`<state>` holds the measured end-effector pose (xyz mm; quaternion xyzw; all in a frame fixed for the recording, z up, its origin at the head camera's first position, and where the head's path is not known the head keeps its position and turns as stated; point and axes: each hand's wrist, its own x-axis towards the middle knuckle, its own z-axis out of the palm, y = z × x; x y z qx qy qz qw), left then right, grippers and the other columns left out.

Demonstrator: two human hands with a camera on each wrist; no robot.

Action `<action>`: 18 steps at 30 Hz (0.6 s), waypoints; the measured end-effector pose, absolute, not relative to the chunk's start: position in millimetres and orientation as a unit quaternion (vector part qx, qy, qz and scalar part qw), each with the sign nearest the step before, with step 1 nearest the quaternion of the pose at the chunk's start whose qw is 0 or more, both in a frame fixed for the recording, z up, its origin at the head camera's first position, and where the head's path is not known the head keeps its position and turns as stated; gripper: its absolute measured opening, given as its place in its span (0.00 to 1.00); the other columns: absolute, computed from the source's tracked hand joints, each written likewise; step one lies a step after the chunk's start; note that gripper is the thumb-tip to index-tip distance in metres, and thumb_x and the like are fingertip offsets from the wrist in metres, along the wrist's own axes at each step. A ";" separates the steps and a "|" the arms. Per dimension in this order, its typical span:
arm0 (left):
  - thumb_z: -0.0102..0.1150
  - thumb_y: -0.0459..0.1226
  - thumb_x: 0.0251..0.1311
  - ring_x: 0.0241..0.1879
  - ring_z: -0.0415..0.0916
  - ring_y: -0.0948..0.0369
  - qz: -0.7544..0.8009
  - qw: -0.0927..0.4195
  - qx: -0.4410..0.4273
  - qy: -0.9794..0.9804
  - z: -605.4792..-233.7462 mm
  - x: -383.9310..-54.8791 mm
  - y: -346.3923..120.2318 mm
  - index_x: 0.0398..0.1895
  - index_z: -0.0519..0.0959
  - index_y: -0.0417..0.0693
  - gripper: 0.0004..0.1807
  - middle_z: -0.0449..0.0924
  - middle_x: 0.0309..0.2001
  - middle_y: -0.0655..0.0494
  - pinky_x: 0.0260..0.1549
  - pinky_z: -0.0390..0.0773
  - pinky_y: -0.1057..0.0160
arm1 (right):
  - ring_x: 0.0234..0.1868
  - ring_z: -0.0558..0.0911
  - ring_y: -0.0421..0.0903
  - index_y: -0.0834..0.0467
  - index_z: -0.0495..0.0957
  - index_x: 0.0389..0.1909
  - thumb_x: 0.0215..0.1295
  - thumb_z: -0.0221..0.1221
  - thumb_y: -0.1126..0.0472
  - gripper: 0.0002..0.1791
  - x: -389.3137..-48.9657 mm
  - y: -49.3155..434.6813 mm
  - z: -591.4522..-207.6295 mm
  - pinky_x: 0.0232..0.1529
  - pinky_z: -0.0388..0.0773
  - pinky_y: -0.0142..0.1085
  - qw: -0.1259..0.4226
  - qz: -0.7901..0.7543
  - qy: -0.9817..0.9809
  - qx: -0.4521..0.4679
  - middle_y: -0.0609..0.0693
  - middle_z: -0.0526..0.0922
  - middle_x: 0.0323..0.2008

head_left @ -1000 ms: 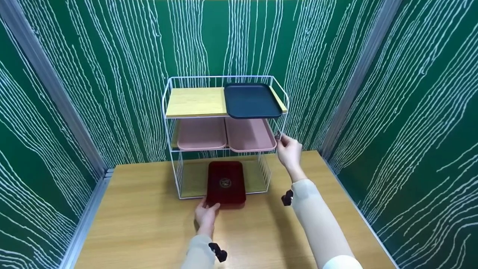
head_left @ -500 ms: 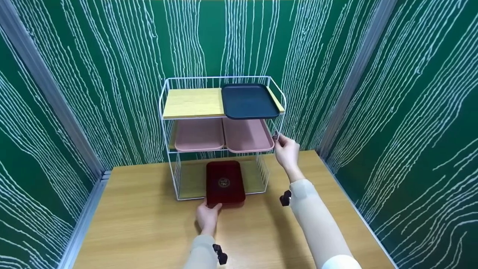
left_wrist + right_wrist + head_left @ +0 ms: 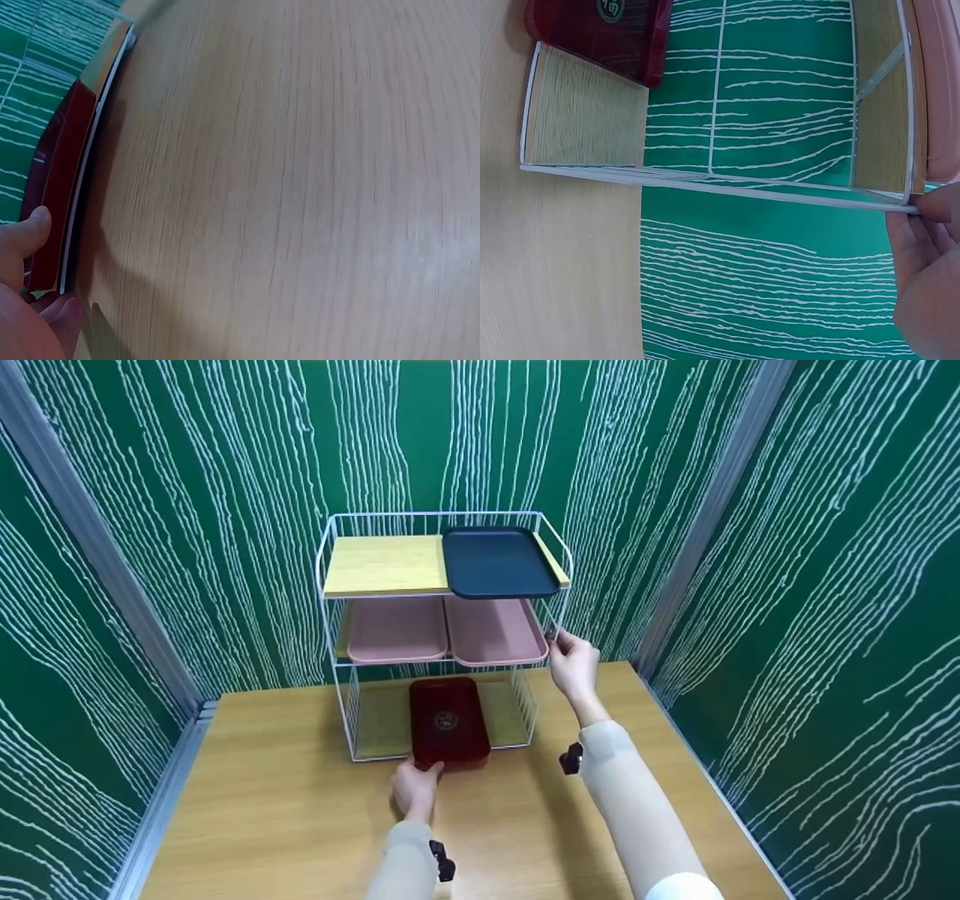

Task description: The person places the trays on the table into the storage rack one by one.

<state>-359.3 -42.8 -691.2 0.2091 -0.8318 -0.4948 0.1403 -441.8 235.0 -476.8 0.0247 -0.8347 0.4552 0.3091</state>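
A dark red box (image 3: 448, 720) with a round gold emblem lies on the bottom shelf of a white wire rack (image 3: 346, 712), its near end jutting past the shelf's front. My left hand (image 3: 415, 787) holds the box's near left corner; in the left wrist view the thumb (image 3: 34, 229) lies against its side and the fingers reach underneath. At the rack's right side, my right hand (image 3: 576, 664) pinches the front wire upright at middle-shelf height. The right wrist view shows that hand (image 3: 934, 255) with thumb and fingers round the white wire.
Two pink trays (image 3: 397, 630) sit side by side on the middle shelf. A dark blue tray (image 3: 501, 562) rests on the right of the top shelf board (image 3: 386, 564). The wooden table (image 3: 285, 810) is enclosed by green walls (image 3: 810, 622) with white lines.
The red box has slid a little farther back onto the bottom shelf, with my left hand following it. My right hand keeps its grip on the rack. The head view has shifted slightly.
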 end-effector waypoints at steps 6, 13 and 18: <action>0.77 0.47 0.62 0.54 0.84 0.39 -0.504 0.104 0.155 -0.844 -693.5 -361.0 -69.4 0.67 0.81 0.38 0.34 0.87 0.54 0.36 0.53 0.83 0.39 | 0.46 0.88 0.52 0.61 0.83 0.66 0.80 0.61 0.63 0.18 -442.2 242.1 -488.3 0.49 0.85 0.48 0.298 0.483 -0.823 0.035 0.60 0.89 0.54; 0.68 0.42 0.72 0.70 0.68 0.28 -0.502 0.095 -0.027 -0.859 -678.0 -337.7 -128.5 0.74 0.67 0.23 0.38 0.67 0.70 0.20 0.71 0.67 0.34 | 0.55 0.85 0.59 0.59 0.77 0.72 0.86 0.53 0.53 0.23 -416.8 275.4 -541.8 0.63 0.78 0.52 0.294 0.438 -0.848 0.046 0.60 0.84 0.64; 0.64 0.54 0.73 0.81 0.44 0.29 -0.329 0.115 -0.144 -0.926 -672.2 -313.3 -186.3 0.81 0.63 0.36 0.44 0.49 0.83 0.30 0.74 0.43 0.22 | 0.81 0.56 0.71 0.57 0.67 0.80 0.84 0.53 0.51 0.30 -374.6 285.4 -604.0 0.80 0.46 0.68 0.215 0.323 -0.917 0.092 0.69 0.60 0.80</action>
